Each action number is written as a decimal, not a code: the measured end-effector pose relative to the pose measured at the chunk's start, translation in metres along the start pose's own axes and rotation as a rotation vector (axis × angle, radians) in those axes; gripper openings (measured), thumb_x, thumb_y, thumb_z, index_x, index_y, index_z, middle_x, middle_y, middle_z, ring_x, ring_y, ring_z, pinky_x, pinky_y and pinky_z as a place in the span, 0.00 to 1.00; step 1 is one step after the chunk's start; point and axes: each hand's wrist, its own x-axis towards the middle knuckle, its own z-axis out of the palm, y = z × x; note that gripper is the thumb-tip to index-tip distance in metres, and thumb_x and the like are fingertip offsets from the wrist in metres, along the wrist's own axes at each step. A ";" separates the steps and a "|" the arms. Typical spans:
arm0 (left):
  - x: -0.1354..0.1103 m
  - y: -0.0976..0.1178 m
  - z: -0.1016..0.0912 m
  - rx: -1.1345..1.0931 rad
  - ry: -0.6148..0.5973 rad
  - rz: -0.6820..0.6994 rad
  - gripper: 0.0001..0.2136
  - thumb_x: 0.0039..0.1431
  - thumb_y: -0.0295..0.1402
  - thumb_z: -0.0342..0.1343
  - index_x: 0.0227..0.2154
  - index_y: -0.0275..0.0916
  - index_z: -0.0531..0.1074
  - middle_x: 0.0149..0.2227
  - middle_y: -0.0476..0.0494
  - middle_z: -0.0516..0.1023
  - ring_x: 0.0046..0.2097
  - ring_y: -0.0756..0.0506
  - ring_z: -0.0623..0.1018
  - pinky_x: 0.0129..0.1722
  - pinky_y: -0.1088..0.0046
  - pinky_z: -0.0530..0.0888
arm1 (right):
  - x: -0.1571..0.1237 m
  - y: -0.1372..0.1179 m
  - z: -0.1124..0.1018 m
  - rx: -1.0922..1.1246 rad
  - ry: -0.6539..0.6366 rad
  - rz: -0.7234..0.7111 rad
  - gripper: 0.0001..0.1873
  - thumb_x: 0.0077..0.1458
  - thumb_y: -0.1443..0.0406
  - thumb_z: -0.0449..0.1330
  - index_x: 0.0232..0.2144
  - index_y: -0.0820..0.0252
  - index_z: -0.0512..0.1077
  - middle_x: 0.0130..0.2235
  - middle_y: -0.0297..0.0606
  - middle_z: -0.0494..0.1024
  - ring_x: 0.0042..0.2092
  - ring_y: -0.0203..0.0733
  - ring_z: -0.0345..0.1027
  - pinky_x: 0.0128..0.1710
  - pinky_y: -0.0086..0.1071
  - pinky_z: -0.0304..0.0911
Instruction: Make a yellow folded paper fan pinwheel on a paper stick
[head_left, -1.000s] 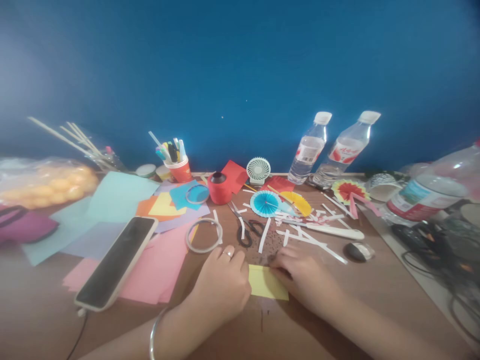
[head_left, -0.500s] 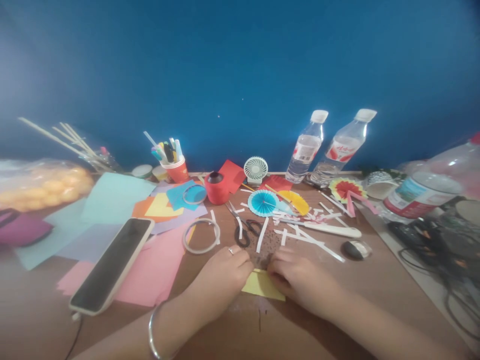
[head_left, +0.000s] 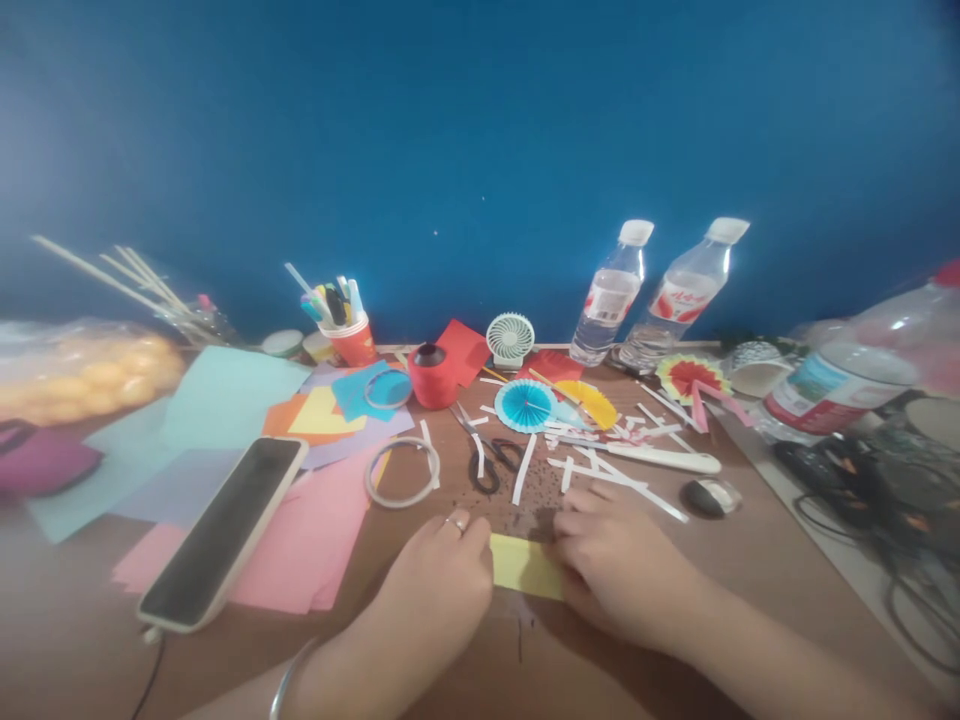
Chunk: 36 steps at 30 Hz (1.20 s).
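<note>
A piece of yellow paper (head_left: 526, 566) lies on the table in front of me, a narrow band along its far edge. My left hand (head_left: 442, 575), with a ring on one finger, is closed on the paper's left end. On the right end my right hand (head_left: 611, 560) is closed too, its fingers curled over the edge; both fingertips are partly hidden. Beyond the hands lie scissors (head_left: 489, 470) with dark handles, strips of white paper (head_left: 525, 470) and a roll of tape (head_left: 373, 487). A blue pleated paper rosette (head_left: 525, 405) sits farther back.
At left, a phone (head_left: 225, 535) rests on pink paper (head_left: 315, 540). A utility knife (head_left: 660, 458) and a dark-and-white object (head_left: 711, 498) are at right. Behind stand a pen cup (head_left: 352, 343), red spool (head_left: 433, 380), small fan (head_left: 511, 340), bottles (head_left: 611, 305) and, far right, cables (head_left: 832, 500).
My hands have moved apart along the yellow paper, the left one leftward and the right one slightly rightward. More of the paper's far edge shows between them.
</note>
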 end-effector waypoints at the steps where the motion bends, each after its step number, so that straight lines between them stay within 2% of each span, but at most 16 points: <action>1: -0.001 -0.003 0.000 0.007 -0.011 -0.011 0.08 0.46 0.19 0.49 0.29 0.34 0.67 0.29 0.43 0.68 0.32 0.45 0.67 0.30 0.67 0.64 | -0.001 0.000 -0.002 -0.011 -0.023 0.017 0.07 0.40 0.70 0.53 0.14 0.61 0.66 0.20 0.36 0.67 0.29 0.38 0.55 0.29 0.33 0.45; 5: -0.003 -0.010 0.000 0.001 -0.012 0.010 0.07 0.45 0.19 0.49 0.27 0.34 0.67 0.27 0.44 0.67 0.31 0.45 0.66 0.30 0.67 0.64 | -0.002 -0.002 -0.005 -0.030 -0.067 0.085 0.05 0.37 0.70 0.54 0.14 0.61 0.66 0.19 0.36 0.68 0.27 0.37 0.57 0.29 0.33 0.46; 9: 0.005 -0.012 -0.004 -0.027 0.041 0.036 0.04 0.48 0.25 0.48 0.23 0.35 0.67 0.26 0.44 0.66 0.31 0.45 0.65 0.30 0.66 0.63 | -0.001 -0.003 -0.001 0.047 -0.071 0.227 0.09 0.44 0.65 0.53 0.16 0.60 0.66 0.21 0.35 0.69 0.25 0.36 0.59 0.24 0.29 0.46; 13: 0.012 -0.013 -0.008 -0.101 0.101 -0.037 0.08 0.52 0.32 0.45 0.23 0.36 0.66 0.27 0.44 0.66 0.32 0.44 0.65 0.31 0.66 0.63 | 0.001 0.001 0.008 0.216 -0.024 0.326 0.08 0.49 0.65 0.53 0.20 0.59 0.66 0.25 0.32 0.69 0.28 0.35 0.62 0.25 0.26 0.50; 16: 0.015 -0.016 -0.007 -0.231 0.118 -0.051 0.07 0.54 0.30 0.44 0.27 0.37 0.67 0.29 0.45 0.66 0.35 0.46 0.66 0.34 0.68 0.63 | 0.001 0.003 0.014 0.324 -0.020 0.326 0.06 0.49 0.67 0.53 0.23 0.57 0.68 0.27 0.32 0.70 0.31 0.36 0.63 0.28 0.26 0.53; 19: 0.017 -0.018 -0.004 -0.405 0.122 -0.046 0.07 0.53 0.27 0.45 0.30 0.39 0.68 0.31 0.48 0.67 0.37 0.49 0.66 0.36 0.72 0.63 | 0.002 0.001 0.016 0.367 -0.031 0.327 0.08 0.50 0.69 0.51 0.24 0.57 0.69 0.27 0.33 0.70 0.31 0.35 0.64 0.29 0.26 0.54; 24: 0.019 -0.019 -0.003 -0.520 0.117 -0.091 0.07 0.51 0.24 0.47 0.28 0.38 0.68 0.30 0.49 0.67 0.35 0.50 0.66 0.35 0.74 0.64 | 0.004 -0.003 0.018 0.376 -0.008 0.345 0.07 0.45 0.74 0.51 0.22 0.60 0.66 0.26 0.33 0.68 0.29 0.34 0.62 0.26 0.25 0.53; 27: 0.021 -0.019 -0.005 -0.496 0.110 -0.064 0.07 0.51 0.22 0.47 0.27 0.38 0.68 0.30 0.49 0.67 0.34 0.51 0.66 0.34 0.74 0.64 | 0.004 -0.005 0.020 0.351 0.007 0.292 0.08 0.43 0.76 0.51 0.21 0.60 0.65 0.25 0.32 0.68 0.29 0.34 0.61 0.27 0.24 0.53; 29: 0.021 -0.019 -0.007 -0.426 0.107 0.003 0.07 0.52 0.22 0.46 0.27 0.37 0.67 0.29 0.49 0.67 0.34 0.50 0.66 0.34 0.74 0.64 | 0.004 -0.006 0.020 0.325 0.016 0.227 0.09 0.45 0.76 0.51 0.22 0.61 0.66 0.26 0.33 0.68 0.30 0.34 0.61 0.29 0.24 0.54; 33: 0.014 -0.013 -0.004 -0.153 0.089 0.159 0.06 0.51 0.21 0.46 0.24 0.35 0.66 0.27 0.47 0.67 0.32 0.47 0.67 0.32 0.70 0.64 | 0.001 -0.005 0.014 0.247 -0.013 0.080 0.10 0.50 0.74 0.50 0.22 0.61 0.67 0.26 0.35 0.69 0.31 0.34 0.60 0.30 0.25 0.54; 36: 0.005 -0.002 0.003 -0.004 0.075 0.147 0.07 0.48 0.18 0.46 0.25 0.35 0.65 0.25 0.46 0.67 0.28 0.46 0.67 0.27 0.70 0.63 | -0.001 -0.005 0.010 0.193 -0.043 0.033 0.11 0.51 0.73 0.50 0.20 0.62 0.66 0.25 0.35 0.68 0.29 0.34 0.59 0.28 0.26 0.54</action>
